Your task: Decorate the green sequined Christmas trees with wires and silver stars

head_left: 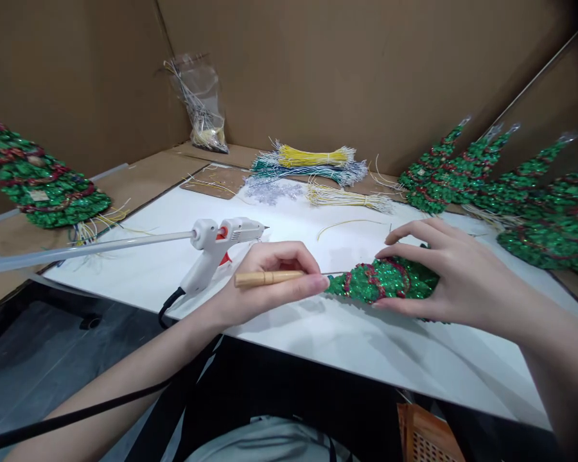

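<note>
My left hand (264,282) is closed around a wooden-handled awl (268,278), whose thin metal tip points right at the top of a green glittery tree ornament (380,282) with red trim. The ornament lies flat on the white board (318,333). My right hand (447,276) cups it from the right, fingers curled over its wide end and thumb under its near edge. A white hot glue gun (219,247) stands just left of my left hand, with a long clear glue stick (77,251) poking out of its back.
Finished green tree ornaments lie at the right (467,170) and at the far left (33,179). Bundles of yellow, green and white wires (313,163) and a plastic bag of wires (202,109) sit at the back. Cardboard walls surround the table. The glue gun's black cord (77,414) hangs off the front edge.
</note>
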A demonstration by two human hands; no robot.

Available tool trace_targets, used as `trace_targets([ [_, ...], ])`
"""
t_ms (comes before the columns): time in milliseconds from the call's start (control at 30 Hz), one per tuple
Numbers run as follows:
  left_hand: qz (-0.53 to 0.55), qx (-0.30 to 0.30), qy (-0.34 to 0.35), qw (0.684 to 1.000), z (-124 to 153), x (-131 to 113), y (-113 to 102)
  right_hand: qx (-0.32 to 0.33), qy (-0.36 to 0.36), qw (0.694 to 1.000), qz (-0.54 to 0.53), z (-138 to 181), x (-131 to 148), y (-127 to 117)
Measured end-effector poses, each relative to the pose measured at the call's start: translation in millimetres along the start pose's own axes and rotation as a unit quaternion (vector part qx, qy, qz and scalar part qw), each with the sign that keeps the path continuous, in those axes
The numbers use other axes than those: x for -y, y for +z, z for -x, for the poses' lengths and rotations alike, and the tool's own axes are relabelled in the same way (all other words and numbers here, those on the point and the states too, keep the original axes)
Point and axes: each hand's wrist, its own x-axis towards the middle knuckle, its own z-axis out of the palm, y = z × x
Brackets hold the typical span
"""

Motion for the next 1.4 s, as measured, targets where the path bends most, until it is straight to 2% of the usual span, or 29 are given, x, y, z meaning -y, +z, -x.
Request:
trace_targets([
  [367,-0.076,0.059,0.114,0.989,17,1,8,-0.079,-0.002,0.997,0.018,32,24,3],
  [567,-0.129,0.09,0.116,0.981,17,6,15,-0.091,-0.006,0.995,0.026,38,25,5],
  [967,-0.128,0.087,0.112,0.982,15,3,17,-0.086,-0.004,0.996,0.033,37,27,4],
  [1100,-0.095,0.077,0.127,0.984,14,1,12,-0.076,-0.005,0.996,0.037,35,26,3],
  [1267,-0.1,0.007,0.176,0.979,7,-1,5,-0.056,-0.007,0.997,0.046,27,25,1],
  [1400,-0.136,-0.024,0.151,0.979,0,-6,1,-0.033,0.006,0.998,0.045,21,28,-3],
])
